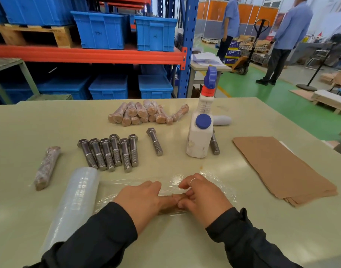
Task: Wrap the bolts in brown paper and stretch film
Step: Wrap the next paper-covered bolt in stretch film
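A paper-wrapped bolt (175, 196) lies on a sheet of stretch film (220, 182) near the table's front, mostly hidden under my hands. My left hand (144, 200) lies over its left part, fingers bent onto it. My right hand (200, 198) pinches the film and the bolt's end with curled fingers. The stretch film roll (76, 198) lies to the left. Several bare steel bolts (109, 153) sit in a row behind, one more bolt (155, 141) apart to their right. A stack of brown paper sheets (281, 167) lies at the right.
A pile of wrapped bolts (144, 113) lies at the table's back, and one wrapped bolt (46, 168) at the left. A white bottle with a blue cap (199, 136) and a spray bottle (207, 93) stand right of centre. Two people stand far back right.
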